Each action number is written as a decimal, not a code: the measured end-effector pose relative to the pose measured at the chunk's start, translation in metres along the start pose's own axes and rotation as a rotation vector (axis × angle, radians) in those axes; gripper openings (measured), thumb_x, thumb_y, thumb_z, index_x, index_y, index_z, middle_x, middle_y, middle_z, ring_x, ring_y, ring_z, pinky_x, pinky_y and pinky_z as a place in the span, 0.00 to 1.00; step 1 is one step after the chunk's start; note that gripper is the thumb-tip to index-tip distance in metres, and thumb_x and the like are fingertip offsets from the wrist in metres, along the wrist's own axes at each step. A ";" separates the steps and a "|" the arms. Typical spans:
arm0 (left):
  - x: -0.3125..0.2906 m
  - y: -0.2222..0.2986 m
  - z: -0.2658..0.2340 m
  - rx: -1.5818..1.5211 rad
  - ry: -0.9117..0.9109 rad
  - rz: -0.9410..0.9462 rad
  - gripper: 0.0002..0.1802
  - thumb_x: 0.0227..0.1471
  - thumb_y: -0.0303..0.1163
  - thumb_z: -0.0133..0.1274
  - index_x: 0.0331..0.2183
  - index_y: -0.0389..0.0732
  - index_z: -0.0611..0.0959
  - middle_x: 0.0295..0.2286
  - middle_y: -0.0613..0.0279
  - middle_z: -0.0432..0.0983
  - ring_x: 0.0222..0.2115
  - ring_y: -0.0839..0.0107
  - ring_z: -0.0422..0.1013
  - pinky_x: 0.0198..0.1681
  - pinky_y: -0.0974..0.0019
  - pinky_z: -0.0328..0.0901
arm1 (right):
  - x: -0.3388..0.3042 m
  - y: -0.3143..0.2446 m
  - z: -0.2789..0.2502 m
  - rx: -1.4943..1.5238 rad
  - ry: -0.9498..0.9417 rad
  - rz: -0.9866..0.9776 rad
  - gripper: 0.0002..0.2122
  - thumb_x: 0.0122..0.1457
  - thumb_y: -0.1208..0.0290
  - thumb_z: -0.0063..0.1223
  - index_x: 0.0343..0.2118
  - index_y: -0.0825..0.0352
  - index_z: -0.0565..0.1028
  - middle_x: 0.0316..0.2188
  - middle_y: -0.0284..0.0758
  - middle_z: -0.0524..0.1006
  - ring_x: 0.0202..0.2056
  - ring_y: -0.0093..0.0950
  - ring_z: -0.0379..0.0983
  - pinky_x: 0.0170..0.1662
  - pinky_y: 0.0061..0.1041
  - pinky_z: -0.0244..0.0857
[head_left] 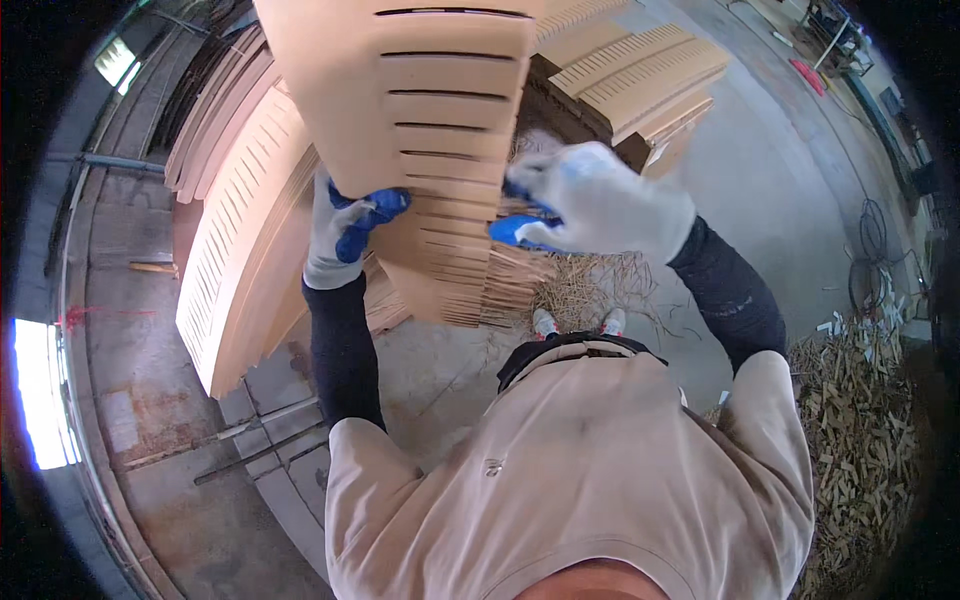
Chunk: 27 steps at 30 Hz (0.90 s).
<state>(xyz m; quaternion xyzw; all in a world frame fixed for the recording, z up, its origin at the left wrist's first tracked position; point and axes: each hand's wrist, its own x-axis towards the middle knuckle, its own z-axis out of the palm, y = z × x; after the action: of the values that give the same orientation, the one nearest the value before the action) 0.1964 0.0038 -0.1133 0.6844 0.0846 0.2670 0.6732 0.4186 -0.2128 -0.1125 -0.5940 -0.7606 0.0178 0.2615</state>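
Observation:
A tall tan cardboard sheet (335, 90), cut with a column of slots along its right side, stands upright before me. My left hand (345, 225), in a white glove with blue fingers, is closed round its left edge. My right hand (610, 205), gloved the same way, is at the slotted right edge, level with the lower slots. Its thumb sits apart from the other fingers, which are smeared by motion, so whether it grips anything is unclear. Lower on the sheet, thin strips (515, 285) stick out at the right edge.
A leaning stack of slotted cardboard sheets (245, 235) stands at the left. More slotted sheets (640, 75) lie at the far right on a dark stack. Loose strips (595, 285) litter the floor by my feet, and a large scrap heap (865, 450) spreads at the right, near a coiled cable (873, 235).

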 end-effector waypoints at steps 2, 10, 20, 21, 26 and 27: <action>0.001 0.005 0.021 -0.046 0.054 -0.004 0.40 0.34 0.36 0.60 0.49 0.34 0.62 0.33 0.55 0.72 0.25 0.68 0.71 0.29 0.65 0.68 | 0.002 0.003 0.000 0.047 -0.118 -0.062 0.16 0.52 0.55 0.50 0.28 0.67 0.72 0.19 0.40 0.72 0.24 0.40 0.72 0.31 0.36 0.65; -0.003 -0.008 -0.005 -0.034 0.233 0.040 0.34 0.35 0.32 0.59 0.46 0.34 0.66 0.29 0.57 0.74 0.29 0.66 0.72 0.33 0.65 0.68 | -0.017 0.007 0.000 0.140 0.069 -0.153 0.11 0.48 0.62 0.54 0.25 0.65 0.72 0.18 0.38 0.71 0.22 0.39 0.68 0.28 0.34 0.61; 0.002 0.006 -0.005 0.023 0.168 0.064 0.25 0.38 0.36 0.60 0.38 0.32 0.72 0.31 0.57 0.74 0.31 0.68 0.72 0.35 0.68 0.68 | -0.021 0.016 -0.005 -0.020 0.124 0.002 0.37 0.43 0.50 0.58 0.48 0.78 0.64 0.46 0.52 0.69 0.46 0.46 0.67 0.50 0.34 0.60; 0.003 0.005 0.000 0.024 0.136 0.057 0.27 0.37 0.36 0.60 0.39 0.32 0.71 0.31 0.56 0.74 0.31 0.68 0.72 0.35 0.67 0.68 | -0.014 0.015 0.008 -0.017 0.081 -0.020 0.36 0.45 0.48 0.55 0.47 0.78 0.65 0.45 0.52 0.69 0.45 0.45 0.68 0.49 0.35 0.61; 0.015 0.011 0.031 0.006 0.108 0.021 0.28 0.35 0.34 0.60 0.38 0.31 0.71 0.29 0.56 0.74 0.30 0.67 0.73 0.37 0.65 0.70 | -0.004 0.016 0.022 0.025 -0.142 -0.100 0.16 0.50 0.56 0.50 0.25 0.67 0.72 0.19 0.40 0.73 0.23 0.40 0.71 0.28 0.35 0.64; 0.014 0.013 0.030 0.001 0.106 -0.003 0.26 0.35 0.33 0.60 0.37 0.30 0.72 0.28 0.56 0.75 0.30 0.67 0.74 0.38 0.65 0.70 | -0.005 0.012 0.025 0.098 0.017 -0.169 0.12 0.49 0.60 0.51 0.21 0.65 0.72 0.14 0.38 0.70 0.21 0.39 0.70 0.26 0.33 0.62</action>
<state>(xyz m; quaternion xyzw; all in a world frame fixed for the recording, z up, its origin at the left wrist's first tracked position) 0.2199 -0.0170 -0.0954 0.6696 0.1211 0.3018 0.6678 0.4195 -0.2066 -0.1402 -0.5142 -0.8040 0.0280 0.2972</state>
